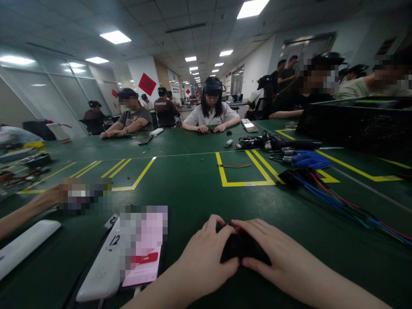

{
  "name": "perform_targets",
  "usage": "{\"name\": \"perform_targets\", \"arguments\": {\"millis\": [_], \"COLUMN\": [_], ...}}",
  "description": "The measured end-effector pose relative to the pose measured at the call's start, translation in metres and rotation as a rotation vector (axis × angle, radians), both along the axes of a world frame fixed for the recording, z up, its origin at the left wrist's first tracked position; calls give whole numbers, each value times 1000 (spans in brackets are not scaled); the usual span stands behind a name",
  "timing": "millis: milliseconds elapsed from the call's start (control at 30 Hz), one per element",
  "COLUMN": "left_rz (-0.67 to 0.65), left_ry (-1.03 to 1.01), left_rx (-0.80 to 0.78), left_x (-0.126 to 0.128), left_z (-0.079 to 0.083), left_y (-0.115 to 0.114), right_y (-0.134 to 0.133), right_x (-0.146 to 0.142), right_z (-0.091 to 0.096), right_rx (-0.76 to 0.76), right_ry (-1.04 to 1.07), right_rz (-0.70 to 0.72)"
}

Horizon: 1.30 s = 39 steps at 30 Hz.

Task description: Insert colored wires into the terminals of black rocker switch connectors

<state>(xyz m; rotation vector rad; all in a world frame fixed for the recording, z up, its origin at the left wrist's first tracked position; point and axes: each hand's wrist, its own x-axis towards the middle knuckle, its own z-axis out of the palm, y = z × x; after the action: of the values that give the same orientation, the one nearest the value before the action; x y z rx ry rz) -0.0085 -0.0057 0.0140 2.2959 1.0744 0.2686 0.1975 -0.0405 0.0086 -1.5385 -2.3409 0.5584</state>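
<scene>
Your left hand [209,242] and right hand [275,240] are both curled round the black item [243,246]; fingers are closed in on it, thumbs at the near edge, fingertips at the far edge. It's directly btwn your palms, on or just above the worktop [180,189] (can't tell which), so neither hand is nearer. Long axis looks approx. sideways, palm to palm, tho ends are covered; no writing legible on it. A red bit [237,229] shows by the fingertips. Off to your left, the white case [103,262] has "12" written in black, w/ a phone [146,272] just beside it, screen text unreadable. The small tag [111,221] near the case's far end has marks, poss. a no. Further out, a red-black wire [234,165] lies inside yellow tape [236,184]; its tiny label [250,184] is illegible. Way back, a brown shirt [162,105] reads "PUMPKIN".
</scene>
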Motion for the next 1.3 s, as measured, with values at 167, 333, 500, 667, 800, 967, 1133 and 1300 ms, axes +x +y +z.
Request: {"name": "perform_targets", "arguments": {"millis": [167, 333, 500, 667, 800, 967, 1133, 1300], "left_rz": [36, 108, 152, 129, 136, 119, 108, 83], "left_ry": [4, -9, 35, 53, 84, 63, 46, 40], "left_rx": [1, 21, 17, 9, -16, 10, 1, 8], "left_x": [1, 2, 1, 1, 2, 3, 1, 1], "left_z": [-2, -1, 1, -1, -2, -2, -1, 1], "left_y": [-2, -1, -1, 0, 1, 1, 0, -1], "right_y": [6, 25, 81, 133, 143, 122, 91, 86], "right_x": [-10, -5, 4, -5, -9, 46, 131, 167], "right_z": [-2, -6, -11, -15, -12, 6, 14, 1], "right_rx": [18, 93, 161, 245, 334, 427, 365, 99], "right_ry": [61, 36, -13, -80, -155, -266, -364, -418], "right_rz": [-11, 3, 27, 19, -35, -295, -678, -793]}}
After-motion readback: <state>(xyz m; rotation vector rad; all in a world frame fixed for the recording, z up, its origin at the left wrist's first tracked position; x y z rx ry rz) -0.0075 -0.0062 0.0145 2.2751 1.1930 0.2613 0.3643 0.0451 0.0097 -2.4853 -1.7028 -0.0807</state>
